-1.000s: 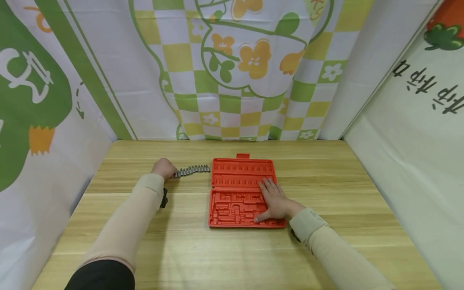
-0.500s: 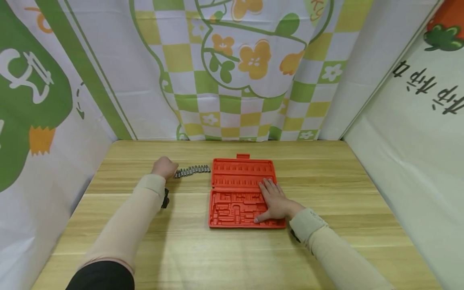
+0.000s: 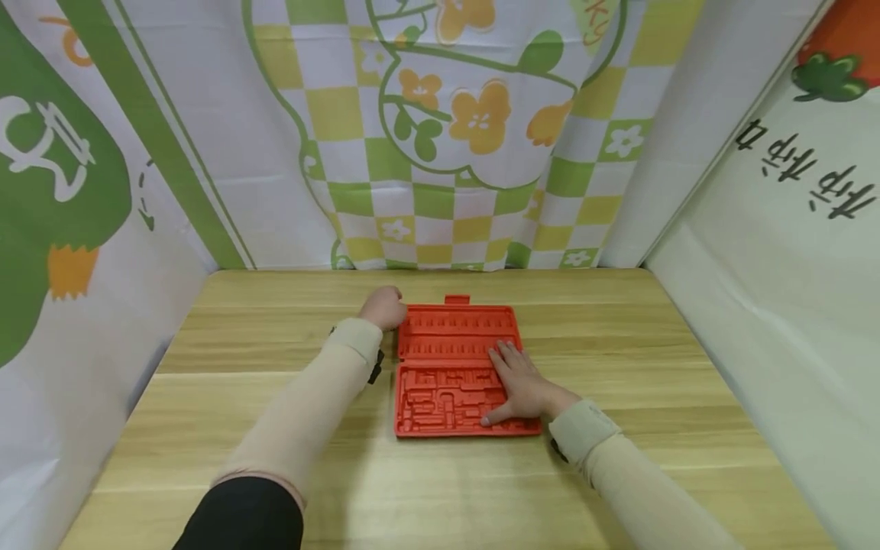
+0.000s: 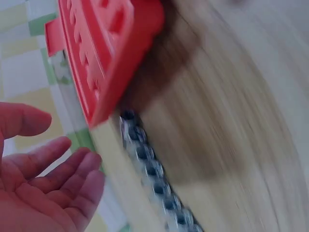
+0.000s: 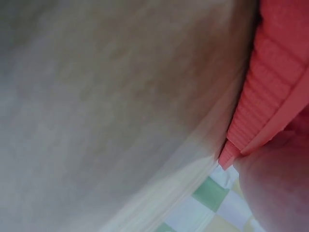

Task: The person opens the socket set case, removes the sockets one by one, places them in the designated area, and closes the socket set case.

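Observation:
An opened red plastic case [image 3: 447, 353] lies on the wooden table, its moulded slots showing. My right hand [image 3: 520, 386] rests spread over the case's right side; the right wrist view shows it blurred against the red edge [image 5: 270, 92]. At the lid's left edge is my left hand [image 3: 383, 308], which the left wrist view shows with loosely bent fingers [image 4: 72, 179] and nothing between them. A row of small metal sockets [image 4: 154, 170], hollow ends showing, stands on the table beside the lid's corner. In the head view my left hand and forearm hide nearly all of that row.
The wooden table [image 3: 619, 359] extends around the case on every side. A patterned curtain [image 3: 474, 206] hangs at its back edge, with white printed cloth [image 3: 770, 305] along the right side. The case's latch tab [image 3: 457, 299] sticks out at the back.
My left hand has moved right, from the left end of the socket row to the case lid's left edge. The right hand stays on the case. The head view has shifted slightly.

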A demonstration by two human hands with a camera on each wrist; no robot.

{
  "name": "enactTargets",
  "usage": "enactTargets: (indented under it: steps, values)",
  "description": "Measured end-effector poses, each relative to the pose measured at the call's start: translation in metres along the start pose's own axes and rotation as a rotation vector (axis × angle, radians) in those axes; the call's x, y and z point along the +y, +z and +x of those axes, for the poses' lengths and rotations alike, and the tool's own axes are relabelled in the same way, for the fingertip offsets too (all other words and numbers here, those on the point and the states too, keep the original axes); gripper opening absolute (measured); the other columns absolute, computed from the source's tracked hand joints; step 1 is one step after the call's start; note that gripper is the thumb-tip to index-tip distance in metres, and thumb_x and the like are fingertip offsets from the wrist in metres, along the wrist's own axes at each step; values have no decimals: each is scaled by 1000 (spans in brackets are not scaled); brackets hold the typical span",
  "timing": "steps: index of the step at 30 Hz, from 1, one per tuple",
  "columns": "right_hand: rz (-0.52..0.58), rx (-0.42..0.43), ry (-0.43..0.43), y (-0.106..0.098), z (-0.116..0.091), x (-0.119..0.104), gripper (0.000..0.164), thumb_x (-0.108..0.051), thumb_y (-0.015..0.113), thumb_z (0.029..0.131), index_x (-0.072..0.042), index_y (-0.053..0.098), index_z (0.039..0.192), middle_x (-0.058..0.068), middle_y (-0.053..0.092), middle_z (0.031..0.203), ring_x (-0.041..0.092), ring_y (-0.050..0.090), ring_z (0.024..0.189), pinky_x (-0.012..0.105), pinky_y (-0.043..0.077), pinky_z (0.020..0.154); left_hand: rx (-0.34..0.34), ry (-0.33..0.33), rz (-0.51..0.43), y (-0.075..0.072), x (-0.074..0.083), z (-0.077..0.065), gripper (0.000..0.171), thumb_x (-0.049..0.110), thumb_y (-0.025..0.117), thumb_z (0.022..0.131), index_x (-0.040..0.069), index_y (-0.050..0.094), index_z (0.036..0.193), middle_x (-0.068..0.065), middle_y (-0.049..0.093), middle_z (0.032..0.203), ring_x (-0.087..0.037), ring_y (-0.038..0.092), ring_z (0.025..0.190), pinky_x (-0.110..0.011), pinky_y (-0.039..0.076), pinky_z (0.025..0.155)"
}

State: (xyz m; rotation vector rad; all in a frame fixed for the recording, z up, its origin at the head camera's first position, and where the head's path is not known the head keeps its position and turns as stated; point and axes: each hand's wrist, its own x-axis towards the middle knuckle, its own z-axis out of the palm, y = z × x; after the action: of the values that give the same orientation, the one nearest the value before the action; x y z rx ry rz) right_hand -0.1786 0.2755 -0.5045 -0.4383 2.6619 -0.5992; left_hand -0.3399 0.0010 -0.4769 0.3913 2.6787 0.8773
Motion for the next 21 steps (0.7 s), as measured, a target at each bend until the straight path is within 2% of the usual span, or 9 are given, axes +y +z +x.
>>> enactTargets:
  steps: [4, 7, 10, 12, 14, 16, 18, 20, 21]
  values:
    - [-9, 7, 0, 2, 1, 0, 129, -52, 89, 78, 8, 11, 161, 31, 3, 167, 48, -3, 153, 62, 2, 122, -27, -16, 50, 13, 11, 8, 31, 2, 50, 99, -8, 64, 125, -25, 64, 126, -29, 55, 89, -41, 47, 81]
    - [-44, 51, 34, 2, -4, -3, 129, -56, 89, 76, 6, 15, 162, 31, 2, 167, 49, -2, 153, 63, 10, 121, -18, -15, 52, 21, 15, 12, 21, 1, 51, 97, -8, 66, 108, -23, 65, 111, -26, 48, 79, -38, 44, 72]
    - [-150, 156, 112, 2, -13, -9, 132, -64, 87, 72, 5, 19, 161, 33, 7, 165, 52, 7, 152, 63, 22, 118, 5, -15, -4, 25, 17, 13, 29, 1, 50, 98, -9, 64, 120, -25, 64, 120, -28, 48, 79, -39, 42, 71]
    - [-221, 234, 172, 2, -18, -15, 135, -69, 87, 69, 7, 23, 160, 37, 17, 161, 53, 20, 148, 61, 31, 115, 36, -23, -37, 24, 17, 11, 38, 2, 49, 98, -10, 61, 131, -27, 62, 130, -29, 50, 84, -40, 44, 73]
    - [-266, 292, 222, 3, -21, -21, 136, -71, 86, 68, 13, 25, 157, 40, 32, 152, 53, 39, 137, 58, 41, 109, 68, -38, -74, 22, 16, 9, 43, 3, 48, 99, -10, 56, 139, -27, 59, 137, -28, 50, 85, -41, 44, 76]
    - [-249, 310, 261, 2, -24, -25, 133, -69, 86, 70, 19, 29, 152, 41, 44, 140, 50, 54, 122, 54, 49, 100, 92, -52, -127, 19, 15, 7, 47, 4, 48, 100, -9, 50, 146, -27, 56, 141, -25, 48, 78, -41, 44, 76]
    - [-178, 308, 291, 0, -25, -26, 125, -63, 86, 74, 22, 32, 148, 40, 49, 134, 47, 60, 113, 53, 52, 95, 99, -55, -170, 17, 16, 7, 49, 6, 48, 102, -8, 46, 149, -27, 58, 137, -18, 43, 66, -39, 43, 73]
    - [-75, 305, 302, -2, -23, -23, 108, -51, 86, 82, 22, 38, 145, 39, 52, 130, 45, 62, 108, 54, 54, 92, 102, -57, -220, 15, 14, 5, 50, 8, 47, 103, -8, 43, 151, -28, 58, 134, -14, 34, 54, -36, 42, 67]
    - [-14, 313, 296, -4, -22, -20, 94, -42, 86, 86, 21, 44, 143, 37, 55, 127, 43, 63, 105, 54, 54, 91, 103, -57, -242, 14, 13, 4, 51, 8, 46, 104, -8, 43, 152, -29, 60, 131, -12, 31, 49, -36, 41, 64]
